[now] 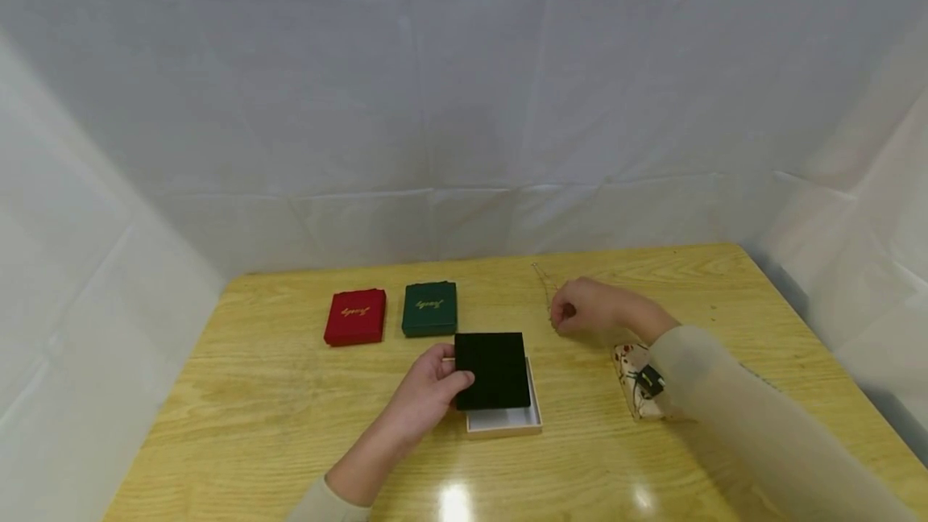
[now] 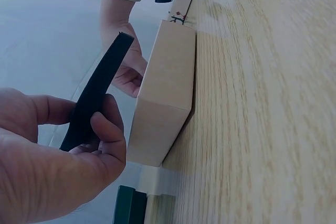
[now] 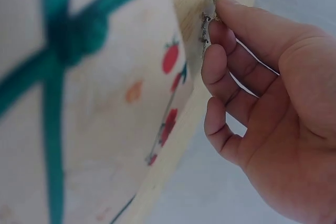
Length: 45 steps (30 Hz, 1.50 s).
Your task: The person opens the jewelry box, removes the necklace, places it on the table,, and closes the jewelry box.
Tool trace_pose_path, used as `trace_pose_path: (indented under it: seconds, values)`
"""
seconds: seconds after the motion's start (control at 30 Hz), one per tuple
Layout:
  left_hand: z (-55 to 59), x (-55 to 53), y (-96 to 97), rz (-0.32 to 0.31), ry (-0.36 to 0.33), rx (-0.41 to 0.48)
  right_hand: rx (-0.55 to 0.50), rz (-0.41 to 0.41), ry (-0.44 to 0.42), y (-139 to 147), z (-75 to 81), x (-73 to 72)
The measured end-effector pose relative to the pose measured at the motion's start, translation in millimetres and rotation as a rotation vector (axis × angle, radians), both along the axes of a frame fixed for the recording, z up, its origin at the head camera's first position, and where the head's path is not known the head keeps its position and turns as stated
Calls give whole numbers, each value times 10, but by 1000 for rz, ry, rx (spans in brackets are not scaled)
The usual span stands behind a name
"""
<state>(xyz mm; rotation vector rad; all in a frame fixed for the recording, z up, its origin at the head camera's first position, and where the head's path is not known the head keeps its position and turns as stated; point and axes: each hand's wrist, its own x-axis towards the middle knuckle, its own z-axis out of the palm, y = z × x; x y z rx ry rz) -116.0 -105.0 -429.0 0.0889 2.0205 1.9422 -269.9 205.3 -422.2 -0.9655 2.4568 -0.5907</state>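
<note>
My left hand (image 1: 424,389) holds a square black padded insert (image 1: 491,370), thumb on its top face and fingers curled beneath the left edge. Below the insert, partly covered by it, stands an open pale box base (image 1: 503,431) with a light inside. In the left wrist view the insert (image 2: 100,90) is tilted and raised beside the base's wall (image 2: 163,72). Farther right, my right hand (image 1: 590,306) pinches one end of a thin chain (image 1: 542,274), whose rest trails away over the table. The right wrist view shows small links (image 3: 204,32) by the thumb and forefinger tips.
Under my right forearm lies a flower-patterned lid (image 1: 629,393) with a green ribbon and a small dark tag (image 1: 649,381). A red box (image 1: 355,317) and a green box (image 1: 429,309) sit at the back left. White cloth (image 1: 464,103) hangs behind the wooden table (image 1: 290,425).
</note>
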Motion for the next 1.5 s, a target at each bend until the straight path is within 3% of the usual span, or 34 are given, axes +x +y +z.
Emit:
trace_pose_path:
  seconds: [0.53, 0.9, 1.27, 1.5]
  values:
    - [13, 1, -4, -8, -4, 6, 9, -6, -11, -23, 40, 57]
    - [-9, -33, -8, -10, -10, -5, -16, -1, 90, -10, 172, 115]
    - [29, -31, -15, -11, -12, -20, -101, -30, 181, -95, 432, 468]
    - [64, -32, -13, -1, 1, -28, -187, -37, 262, -160, 401, 673]
